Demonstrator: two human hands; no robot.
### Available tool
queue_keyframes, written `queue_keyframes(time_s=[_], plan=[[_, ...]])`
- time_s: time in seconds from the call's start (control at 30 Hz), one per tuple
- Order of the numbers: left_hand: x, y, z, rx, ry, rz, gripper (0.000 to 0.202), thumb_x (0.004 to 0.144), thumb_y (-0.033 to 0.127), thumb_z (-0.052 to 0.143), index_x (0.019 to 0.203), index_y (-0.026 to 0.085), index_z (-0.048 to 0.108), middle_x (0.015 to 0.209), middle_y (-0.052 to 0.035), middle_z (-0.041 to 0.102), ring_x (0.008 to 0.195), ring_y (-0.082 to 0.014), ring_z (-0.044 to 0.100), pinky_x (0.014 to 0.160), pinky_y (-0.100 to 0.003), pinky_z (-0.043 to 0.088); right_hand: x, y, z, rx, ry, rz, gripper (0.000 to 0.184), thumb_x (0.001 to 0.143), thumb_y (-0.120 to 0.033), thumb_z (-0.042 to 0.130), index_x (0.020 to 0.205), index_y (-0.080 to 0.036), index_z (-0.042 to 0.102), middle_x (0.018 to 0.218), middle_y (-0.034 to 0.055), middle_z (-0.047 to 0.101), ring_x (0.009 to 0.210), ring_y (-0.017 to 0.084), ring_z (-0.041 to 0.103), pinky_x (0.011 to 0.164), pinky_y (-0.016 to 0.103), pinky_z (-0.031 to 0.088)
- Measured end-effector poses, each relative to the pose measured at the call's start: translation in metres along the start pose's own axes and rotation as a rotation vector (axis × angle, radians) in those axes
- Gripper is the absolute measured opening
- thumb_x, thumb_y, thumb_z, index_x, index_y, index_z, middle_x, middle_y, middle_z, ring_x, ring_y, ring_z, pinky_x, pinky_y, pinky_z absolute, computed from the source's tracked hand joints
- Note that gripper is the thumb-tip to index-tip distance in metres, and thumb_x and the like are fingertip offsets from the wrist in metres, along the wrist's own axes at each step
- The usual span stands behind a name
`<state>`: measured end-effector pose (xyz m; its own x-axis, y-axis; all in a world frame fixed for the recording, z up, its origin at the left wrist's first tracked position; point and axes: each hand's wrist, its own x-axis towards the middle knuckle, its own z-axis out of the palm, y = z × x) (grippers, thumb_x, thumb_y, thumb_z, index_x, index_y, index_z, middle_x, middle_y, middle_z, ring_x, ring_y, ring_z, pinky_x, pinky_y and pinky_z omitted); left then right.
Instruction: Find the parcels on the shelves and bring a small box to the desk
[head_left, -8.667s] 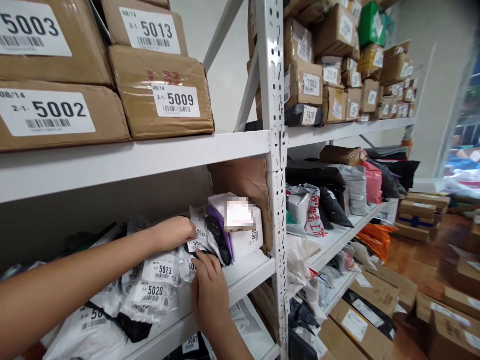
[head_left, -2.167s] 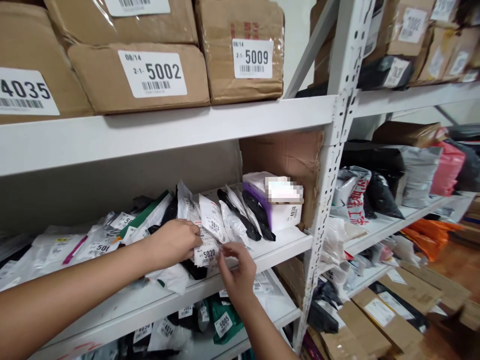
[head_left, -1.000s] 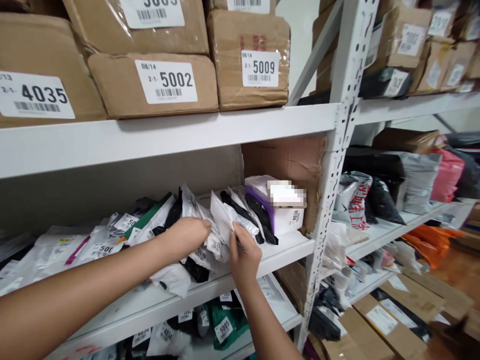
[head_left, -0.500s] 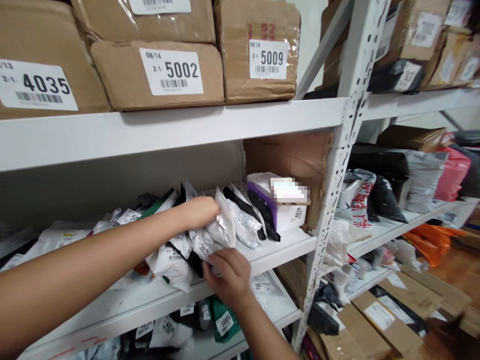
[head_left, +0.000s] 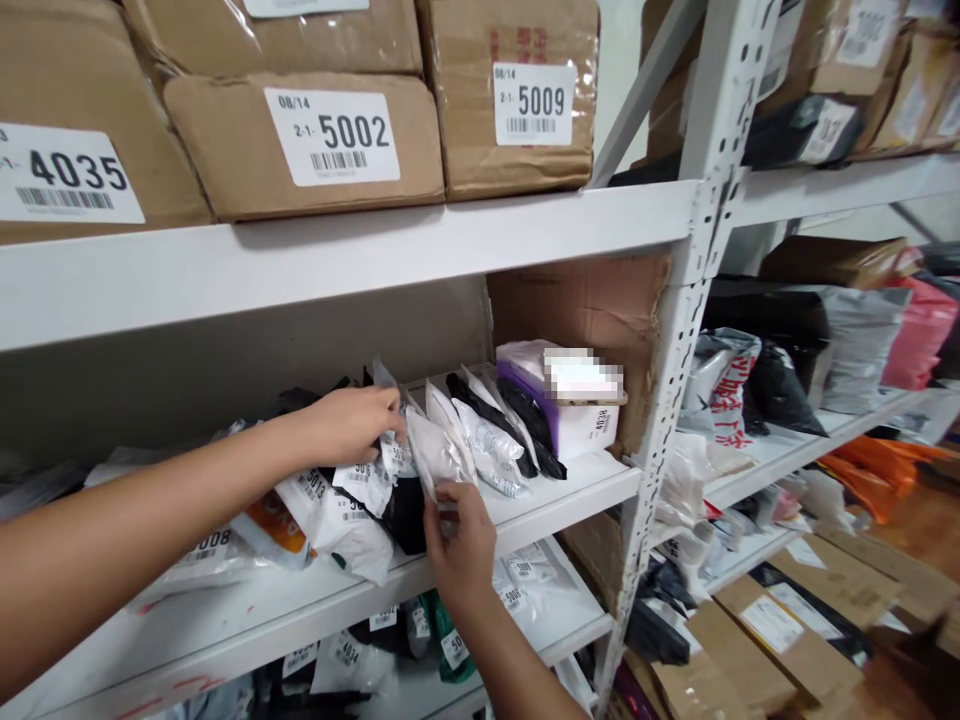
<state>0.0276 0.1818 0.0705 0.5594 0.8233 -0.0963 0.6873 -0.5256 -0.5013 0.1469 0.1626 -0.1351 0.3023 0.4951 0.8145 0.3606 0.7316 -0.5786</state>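
Small labelled parcel bags stand in a row on the middle shelf. My left hand (head_left: 364, 418) reaches in from the left, fingers curled down on the top of a small white labelled parcel bag (head_left: 395, 457). In front of the row, my right hand (head_left: 463, 535) grips the lower front corner of a plain white parcel bag (head_left: 436, 448), its thumb and fingers closed on it. Between the hands, a black parcel bag (head_left: 405, 512) shows low in the row. To the right lean a white bag with blue print (head_left: 489, 450) and a black bag (head_left: 536, 430).
A white and purple box (head_left: 600, 428) marked 4038 closes the row, a phone-like object with a blurred top on it. Cardboard boxes (head_left: 352, 145) fill the shelf above. A perforated upright post (head_left: 686, 330) stands at right. More bags (head_left: 341, 660) lie below.
My left hand has moved left along the row, away from the plain white bag. My right hand has shifted slightly right and now grips that bag's front corner. Labels to the left show more.
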Motion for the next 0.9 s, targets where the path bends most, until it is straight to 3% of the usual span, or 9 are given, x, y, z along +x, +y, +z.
queue_keyframes(time_s=[0.1,0.17,0.33,0.53,0.6,0.67,0.73,0.8,0.9], plan=[[0.009,0.001,0.003,0.09,0.02,0.003,0.017,0.082,0.021,0.054,0.088,0.025,0.069,0.094,-0.0033,0.058,0.075,-0.0167,0.058,0.062,-0.027,0.038,-0.001,-0.001,0.003,-0.093,0.06,-0.082,0.017,0.085,-0.011,0.045,0.075,-0.02,0.055,0.063,0.0006,0.055,0.058,0.014,0.054,0.052,0.025,0.045],[0.016,-0.003,0.006,0.081,0.114,0.008,0.021,0.086,0.023,0.048,0.081,0.022,0.068,0.092,-0.0035,0.057,0.066,-0.0135,0.055,0.056,-0.026,0.034,-0.001,-0.002,0.004,-0.138,0.019,-0.116,0.022,0.085,-0.01,0.043,0.083,-0.019,0.063,0.059,-0.0005,0.056,0.052,0.013,0.052,0.048,0.024,0.041],[0.025,-0.018,0.005,-0.253,0.199,0.182,0.022,0.086,0.02,0.048,0.077,0.018,0.068,0.077,-0.0015,0.055,0.07,-0.0116,0.055,0.067,-0.021,0.039,0.0,-0.006,0.001,-0.158,-0.08,-0.07,0.029,0.087,-0.03,0.053,0.11,-0.015,0.062,0.061,-0.0012,0.06,0.05,0.013,0.056,0.048,0.024,0.042],[0.015,-0.025,-0.002,-0.59,0.057,0.318,0.027,0.088,0.029,0.049,0.082,0.016,0.071,0.077,-0.0018,0.059,0.073,-0.0116,0.057,0.069,-0.018,0.042,0.0,-0.008,0.003,-0.21,-0.056,-0.105,0.05,0.081,-0.049,0.06,0.113,-0.01,0.061,0.064,0.001,0.062,0.053,0.016,0.06,0.047,0.027,0.046],[0.004,-0.027,-0.006,-0.593,-0.025,0.254,0.026,0.085,0.03,0.054,0.101,0.017,0.07,0.089,-0.0029,0.064,0.083,-0.0133,0.06,0.075,-0.019,0.043,-0.001,-0.01,0.003,-0.238,-0.052,-0.135,0.051,0.081,-0.051,0.06,0.113,-0.01,0.06,0.067,0.002,0.065,0.05,0.016,0.059,0.044,0.027,0.045],[-0.011,-0.028,-0.012,-0.559,-0.102,0.143,0.062,0.073,0.029,0.068,0.132,0.023,0.05,0.116,-0.0039,0.063,0.102,-0.0169,0.058,0.086,-0.021,0.042,-0.002,-0.013,0.004,-0.244,-0.082,-0.139,0.055,0.08,-0.051,0.06,0.119,-0.011,0.056,0.076,0.0036,0.07,0.045,0.014,0.057,0.042,0.027,0.043],[-0.025,-0.03,-0.016,-0.464,-0.137,0.09,0.089,0.062,0.021,0.077,0.141,0.029,0.036,0.132,-0.004,0.054,0.117,-0.0196,0.051,0.095,-0.024,0.039,-0.003,-0.015,0.004,-0.223,-0.117,-0.107,0.062,0.079,-0.05,0.062,0.126,-0.012,0.049,0.086,0.0044,0.072,0.042,0.012,0.055,0.041,0.027,0.043],[-0.031,-0.029,-0.017,-0.333,-0.104,0.084,0.067,0.065,0.015,0.072,0.127,0.03,0.054,0.127,-0.0026,0.057,0.115,-0.019,0.053,0.095,-0.024,0.039,-0.004,-0.016,0.005,-0.192,-0.135,-0.07,0.067,0.076,-0.049,0.066,0.129,-0.014,0.045,0.088,0.0037,0.072,0.043,0.012,0.056,0.04,0.025,0.042],[-0.026,-0.022,-0.011,-0.184,0.03,0.04,0.021,0.081,0.021,0.059,0.097,0.027,0.071,0.102,-0.0009,0.067,0.092,-0.0164,0.062,0.077,-0.022,0.043,-0.004,-0.014,0.008,-0.166,-0.132,-0.044,0.07,0.072,-0.048,0.068,0.13,-0.016,0.043,0.085,0.0022,0.072,0.045,0.012,0.058,0.039,0.024,0.04]])
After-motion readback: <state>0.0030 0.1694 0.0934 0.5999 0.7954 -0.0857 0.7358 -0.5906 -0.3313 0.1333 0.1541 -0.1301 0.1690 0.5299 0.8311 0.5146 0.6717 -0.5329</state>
